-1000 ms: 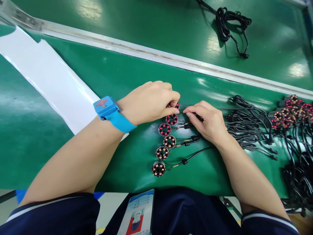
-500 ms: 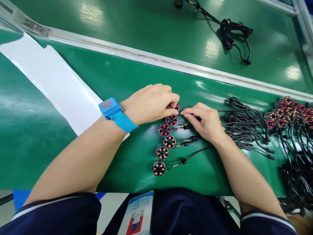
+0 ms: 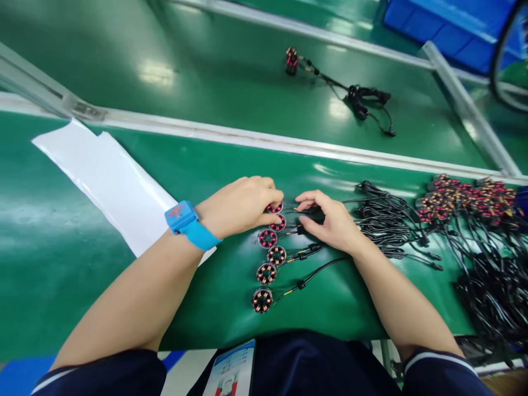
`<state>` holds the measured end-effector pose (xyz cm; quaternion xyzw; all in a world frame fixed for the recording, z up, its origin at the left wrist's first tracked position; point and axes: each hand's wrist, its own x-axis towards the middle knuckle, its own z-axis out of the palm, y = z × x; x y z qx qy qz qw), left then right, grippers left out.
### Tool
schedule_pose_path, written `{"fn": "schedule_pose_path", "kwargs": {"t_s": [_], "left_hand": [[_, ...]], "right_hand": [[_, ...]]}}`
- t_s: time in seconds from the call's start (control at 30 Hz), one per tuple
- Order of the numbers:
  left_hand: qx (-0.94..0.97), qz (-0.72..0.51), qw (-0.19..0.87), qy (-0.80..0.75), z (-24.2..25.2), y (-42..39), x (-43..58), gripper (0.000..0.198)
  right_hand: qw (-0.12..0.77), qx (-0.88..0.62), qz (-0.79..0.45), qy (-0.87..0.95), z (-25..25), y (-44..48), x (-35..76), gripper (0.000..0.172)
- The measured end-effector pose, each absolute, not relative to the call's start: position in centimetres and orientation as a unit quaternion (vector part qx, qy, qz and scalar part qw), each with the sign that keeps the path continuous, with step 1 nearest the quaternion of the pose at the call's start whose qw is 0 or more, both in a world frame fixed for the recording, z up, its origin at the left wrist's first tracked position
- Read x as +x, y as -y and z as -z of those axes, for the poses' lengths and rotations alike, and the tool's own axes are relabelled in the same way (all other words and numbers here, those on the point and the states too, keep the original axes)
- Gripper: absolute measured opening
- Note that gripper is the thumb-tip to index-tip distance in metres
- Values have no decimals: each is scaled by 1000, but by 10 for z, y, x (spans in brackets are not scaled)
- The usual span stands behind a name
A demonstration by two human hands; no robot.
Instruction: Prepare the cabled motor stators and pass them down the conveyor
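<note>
My left hand (image 3: 243,206), with a blue strap at its wrist, has thumb and fingers closed round the farthest motor stator (image 3: 275,208), a small ring with red windings. Just below its thumb lies another red-wound stator (image 3: 278,223), then a third (image 3: 268,238). Nearer me, the column goes on with copper-wound stators (image 3: 276,255). Thin leads run right from each ring to black cables. My right hand (image 3: 330,220) is over those leads, thumb and forefinger apart, holding nothing that I can see. Its palm hides part of the cables.
Bundled black cables (image 3: 381,220) lie right of my right hand. A heap of stators (image 3: 466,201) sits farther right, above more cables. White sheets (image 3: 111,181) lie at left. Past a metal rail (image 3: 231,136) is one more stator (image 3: 291,60); a blue bin (image 3: 449,30) stands beyond.
My right thumb and forefinger, pinched together at the far stator's leads before, have spread and drawn off them. My left hand keeps its hold. The camera view has shifted, showing more of the far side.
</note>
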<state>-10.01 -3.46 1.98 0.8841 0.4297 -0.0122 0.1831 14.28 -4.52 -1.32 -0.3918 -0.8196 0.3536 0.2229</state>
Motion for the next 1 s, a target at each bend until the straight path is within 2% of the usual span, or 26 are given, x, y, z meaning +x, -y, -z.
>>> {"fn": "schedule_pose_path", "kwargs": {"t_s": [0.17, 0.33, 0.5, 0.6, 0.87, 1.0], "left_hand": [[874, 20, 189, -448, -38, 42, -109, 28], [863, -12, 161, -479, -59, 52, -119, 35], [839, -5, 158, -521, -67, 57, -119, 40], [817, 0, 175, -550, -64, 55, -119, 42], [784, 23, 208, -585, -52, 47, -117, 47], [798, 54, 198, -566, -52, 47, -114, 48]], "right_hand": [[231, -407, -292, 834, -21, 21, 157, 47], [191, -525, -103, 823, -23, -107, 208, 67], [112, -687, -29, 717, -8, -210, 251, 72], [102, -705, -25, 702, -3, -238, 263, 64], [100, -659, -68, 743, 3, -248, 289, 21], [136, -626, -84, 763, -1, -213, 291, 18]]}}
